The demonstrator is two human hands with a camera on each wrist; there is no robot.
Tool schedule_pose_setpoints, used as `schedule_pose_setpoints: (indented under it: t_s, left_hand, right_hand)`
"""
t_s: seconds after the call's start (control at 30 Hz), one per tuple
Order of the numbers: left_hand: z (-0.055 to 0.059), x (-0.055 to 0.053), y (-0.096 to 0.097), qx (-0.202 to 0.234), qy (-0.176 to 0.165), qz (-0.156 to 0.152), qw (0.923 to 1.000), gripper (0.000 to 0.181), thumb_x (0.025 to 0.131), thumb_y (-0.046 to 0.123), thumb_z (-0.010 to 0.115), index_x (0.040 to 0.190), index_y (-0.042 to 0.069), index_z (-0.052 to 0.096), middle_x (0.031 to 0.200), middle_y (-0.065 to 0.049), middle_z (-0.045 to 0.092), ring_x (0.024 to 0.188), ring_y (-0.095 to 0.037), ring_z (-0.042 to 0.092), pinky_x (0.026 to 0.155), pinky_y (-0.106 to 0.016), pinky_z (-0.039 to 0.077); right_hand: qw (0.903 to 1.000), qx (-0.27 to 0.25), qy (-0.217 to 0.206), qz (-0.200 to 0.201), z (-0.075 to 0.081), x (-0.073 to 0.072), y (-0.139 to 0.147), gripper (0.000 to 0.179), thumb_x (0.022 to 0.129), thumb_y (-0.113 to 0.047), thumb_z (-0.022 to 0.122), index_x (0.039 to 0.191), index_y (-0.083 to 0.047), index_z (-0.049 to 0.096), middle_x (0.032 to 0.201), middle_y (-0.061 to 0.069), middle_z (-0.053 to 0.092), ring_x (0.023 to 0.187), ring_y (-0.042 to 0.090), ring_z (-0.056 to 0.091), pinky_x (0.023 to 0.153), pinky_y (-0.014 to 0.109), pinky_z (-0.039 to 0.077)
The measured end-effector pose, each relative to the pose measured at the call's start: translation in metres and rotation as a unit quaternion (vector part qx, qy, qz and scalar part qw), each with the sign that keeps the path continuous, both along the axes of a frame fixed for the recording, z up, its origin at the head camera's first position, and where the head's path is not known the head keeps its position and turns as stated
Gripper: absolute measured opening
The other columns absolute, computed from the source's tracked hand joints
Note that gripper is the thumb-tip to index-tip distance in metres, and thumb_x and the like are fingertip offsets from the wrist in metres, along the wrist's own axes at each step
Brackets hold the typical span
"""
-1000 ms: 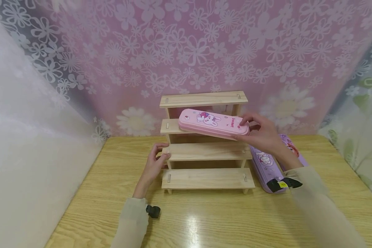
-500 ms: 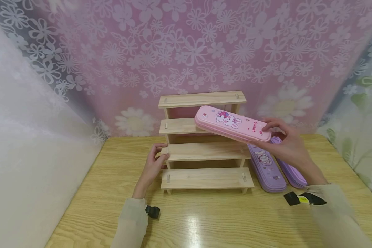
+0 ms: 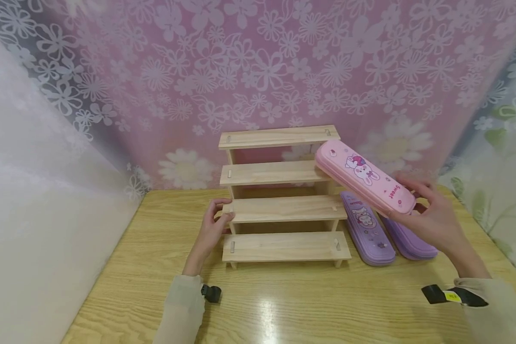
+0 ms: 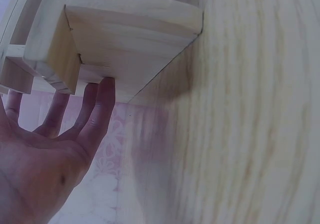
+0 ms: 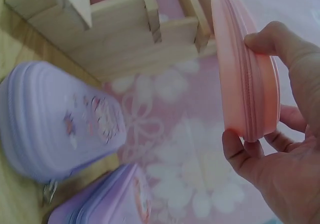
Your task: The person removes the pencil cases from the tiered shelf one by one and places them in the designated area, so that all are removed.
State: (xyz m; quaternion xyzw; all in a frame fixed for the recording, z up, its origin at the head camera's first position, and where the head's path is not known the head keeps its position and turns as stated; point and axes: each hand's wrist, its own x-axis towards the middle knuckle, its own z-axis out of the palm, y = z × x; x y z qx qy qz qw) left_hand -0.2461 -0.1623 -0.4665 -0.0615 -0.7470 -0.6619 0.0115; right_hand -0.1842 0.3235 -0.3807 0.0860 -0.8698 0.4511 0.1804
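In the head view, my right hand [image 3: 434,220] grips the right end of a pink pencil case [image 3: 363,174] printed with a white rabbit and "Sweet". The case is tilted in the air, off the right side of a stepped wooden rack [image 3: 284,210]; its zipped edge shows in the right wrist view. My left hand [image 3: 209,229] holds the rack's left side, thumb on the end of the second plank from the bottom. From the left wrist, its fingers [image 4: 102,104] reach along the side panel. Below the pink case, a purple pencil case [image 3: 365,229] lies beside the rack.
A second purple pencil case [image 3: 413,241] lies right of the first, partly covered by the pink one and my right hand. The rack stands on a wood-grain table [image 3: 309,301]. A pink flowered cloth [image 3: 258,71] hangs behind, with pale cloth at both sides.
My right hand has carried the pink pencil case rightward, away from the rack's second plank from the top, and its right end has turned downward. The left hand stays on the rack.
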Motion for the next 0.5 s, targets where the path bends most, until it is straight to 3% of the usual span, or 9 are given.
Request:
schedule_pose_setpoints:
  t_s: [0.17, 0.33, 0.5]
  left_hand:
    - [0.001, 0.000, 0.001, -0.002, 0.001, 0.000, 1.0000, 0.037, 0.100, 0.019, 0.061, 0.136, 0.018, 0.053, 0.130, -0.012, 0.052, 0.101, -0.025, 0.058, 0.073, -0.044, 0.059]
    - [0.002, 0.001, 0.003, -0.005, -0.002, 0.001, 1.0000, 0.037, 0.101, 0.019, 0.061, 0.137, 0.017, 0.052, 0.131, -0.014, 0.051, 0.101, -0.024, 0.059, 0.073, -0.040, 0.059]
    - [0.000, 0.000, 0.002, -0.002, -0.006, 0.004, 1.0000, 0.036, 0.101, 0.019, 0.061, 0.135, 0.019, 0.053, 0.129, -0.013, 0.051, 0.102, -0.027, 0.059, 0.075, -0.047, 0.059]
  right_hand:
    - [0.9996, -0.003, -0.011, -0.026, -0.010, 0.010, 0.020, 0.067, 0.077, 0.002, 0.085, 0.136, 0.001, 0.056, 0.117, -0.016, 0.043, 0.101, 0.001, 0.038, 0.077, 0.001, 0.041]
    - [0.9984, 0.002, -0.026, -0.050, -0.017, 0.022, 0.039, 0.065, 0.079, -0.002, 0.085, 0.137, -0.009, 0.057, 0.119, -0.019, 0.042, 0.105, -0.003, 0.036, 0.077, 0.002, 0.038]
    - [0.9932, 0.016, -0.025, -0.113, -0.024, 0.032, 0.051, 0.069, 0.075, -0.008, 0.090, 0.136, -0.015, 0.059, 0.112, -0.022, 0.040, 0.095, -0.001, 0.036, 0.069, 0.006, 0.037]
